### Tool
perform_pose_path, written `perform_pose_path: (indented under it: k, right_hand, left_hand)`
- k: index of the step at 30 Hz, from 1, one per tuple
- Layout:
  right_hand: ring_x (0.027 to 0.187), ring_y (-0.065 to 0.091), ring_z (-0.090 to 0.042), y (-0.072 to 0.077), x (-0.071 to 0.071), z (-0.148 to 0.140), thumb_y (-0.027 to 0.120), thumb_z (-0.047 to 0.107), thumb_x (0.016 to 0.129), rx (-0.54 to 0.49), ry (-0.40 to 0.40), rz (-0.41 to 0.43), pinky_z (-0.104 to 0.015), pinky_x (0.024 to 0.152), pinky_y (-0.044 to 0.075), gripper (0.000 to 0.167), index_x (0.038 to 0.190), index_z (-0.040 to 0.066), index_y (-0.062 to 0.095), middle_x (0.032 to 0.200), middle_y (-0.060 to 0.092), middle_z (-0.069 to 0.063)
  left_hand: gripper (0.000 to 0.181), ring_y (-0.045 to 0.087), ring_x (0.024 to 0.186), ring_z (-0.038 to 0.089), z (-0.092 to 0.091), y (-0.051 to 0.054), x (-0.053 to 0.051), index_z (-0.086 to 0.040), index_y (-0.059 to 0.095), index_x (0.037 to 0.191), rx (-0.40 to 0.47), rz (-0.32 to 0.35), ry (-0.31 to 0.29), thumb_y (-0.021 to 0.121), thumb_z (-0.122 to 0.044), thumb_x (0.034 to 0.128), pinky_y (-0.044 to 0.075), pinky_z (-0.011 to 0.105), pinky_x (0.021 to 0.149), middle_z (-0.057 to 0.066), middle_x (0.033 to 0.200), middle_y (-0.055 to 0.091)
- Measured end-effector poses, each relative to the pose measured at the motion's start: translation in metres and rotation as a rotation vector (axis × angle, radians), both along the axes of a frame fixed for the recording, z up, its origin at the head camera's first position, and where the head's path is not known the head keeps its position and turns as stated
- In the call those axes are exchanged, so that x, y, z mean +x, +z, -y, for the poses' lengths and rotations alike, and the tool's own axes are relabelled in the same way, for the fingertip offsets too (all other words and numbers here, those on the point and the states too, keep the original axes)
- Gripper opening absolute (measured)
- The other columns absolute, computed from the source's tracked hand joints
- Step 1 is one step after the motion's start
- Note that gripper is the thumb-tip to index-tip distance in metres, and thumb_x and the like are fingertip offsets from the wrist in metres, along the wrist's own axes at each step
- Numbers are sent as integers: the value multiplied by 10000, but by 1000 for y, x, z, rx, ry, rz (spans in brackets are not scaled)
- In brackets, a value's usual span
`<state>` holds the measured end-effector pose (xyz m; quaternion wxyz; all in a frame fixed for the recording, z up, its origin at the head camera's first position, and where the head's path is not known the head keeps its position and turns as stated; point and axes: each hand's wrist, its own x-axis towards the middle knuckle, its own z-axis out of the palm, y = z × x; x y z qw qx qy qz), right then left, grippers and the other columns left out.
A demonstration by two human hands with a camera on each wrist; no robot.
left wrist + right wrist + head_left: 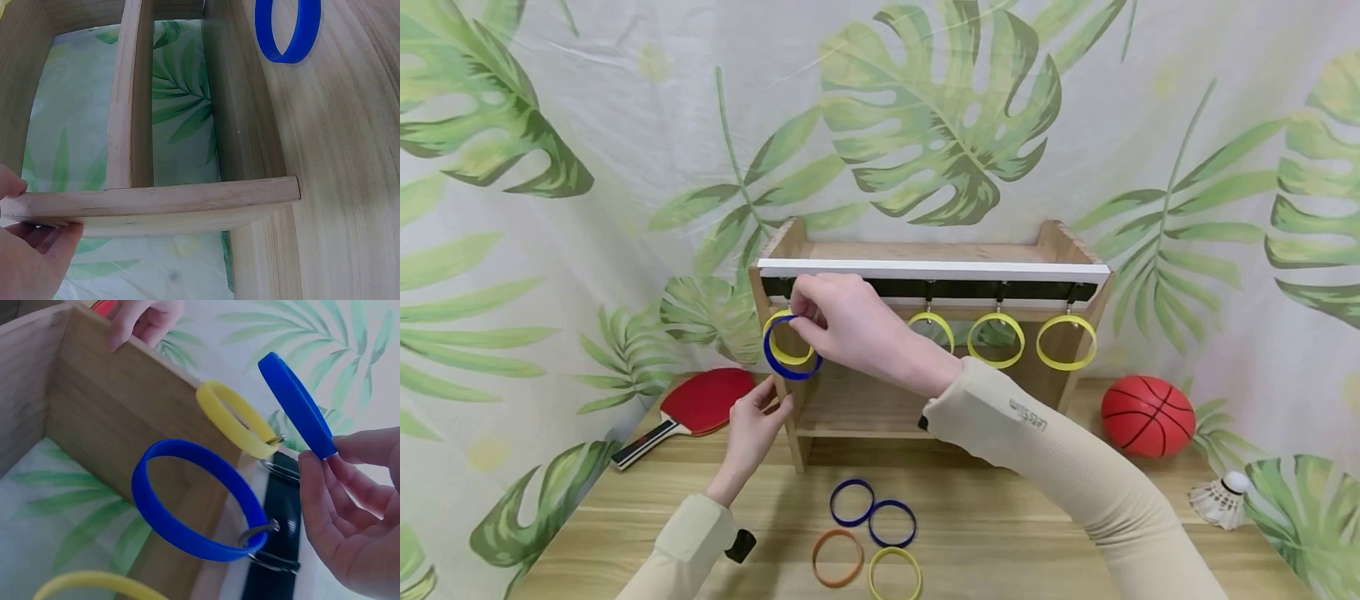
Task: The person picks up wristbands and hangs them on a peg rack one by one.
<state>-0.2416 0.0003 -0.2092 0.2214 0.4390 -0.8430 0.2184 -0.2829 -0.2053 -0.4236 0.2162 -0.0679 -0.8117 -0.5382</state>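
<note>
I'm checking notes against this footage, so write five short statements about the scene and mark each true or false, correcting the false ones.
1. The right hand pinches a blue band. True.
2. The left hand hangs free, touching nothing. False: the left hand grips the wooden rack by its edge.
3. An orange band lies on the table. True.
4. The red paddle lies right of the rack. False: the red paddle lies left of it.
5. Yellow bands hang from the rack. True.
</note>
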Motion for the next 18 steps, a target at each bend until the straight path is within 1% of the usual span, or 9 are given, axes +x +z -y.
perform_pose_path:
  k: [4, 9, 11, 13, 18]
  right_hand:
    - [850, 644, -115, -3, -7, 9, 656, 138, 942, 0, -30, -7, -185, 744, 537, 71, 917, 79, 626, 914, 691, -25]
    - [795, 601, -136, -7, -8, 14, 651, 151, 951, 13, -66, -16, -218, 689, 512, 91, 908, 83, 611, 875, 655, -26]
    - [781, 591, -142, -8, -8, 16, 642, 159, 959, 29, -86, -34, -227, 668, 500, 99, 905, 85, 605, 860, 636, -25]
    - [778, 598, -146, -10, -9, 18, 634, 164, 966, 45, -109, -61, -232, 659, 505, 101, 906, 87, 606, 858, 627, -27]
    - [793, 629, -162, -11, -10, 20, 610, 153, 977, 74, -166, -118, -259, 665, 538, 82, 928, 87, 616, 876, 631, -26]
  left_hand:
    - [390, 631, 1182, 297, 0, 0, 1, -15, 639, 1301, 18, -8, -15, 636, -2, 911, 592, 292, 907, 203, 1231, 691]
    - [406, 630, 1184, 299, 1, -1, 1, -13, 626, 1317, 18, -14, -35, 644, -4, 912, 582, 382, 927, 204, 1256, 678]
    - [412, 626, 1192, 302, 1, 0, 1, -8, 618, 1326, 11, -11, -33, 636, -3, 914, 580, 379, 931, 206, 1260, 676]
    - [412, 619, 1198, 319, -2, 9, 9, 22, 606, 1326, 5, 1, -29, 618, 19, 914, 574, 395, 940, 231, 1252, 672]
    - [406, 615, 1202, 327, -4, 14, 11, 43, 600, 1323, 10, 25, -18, 603, 31, 917, 556, 433, 963, 252, 1245, 669]
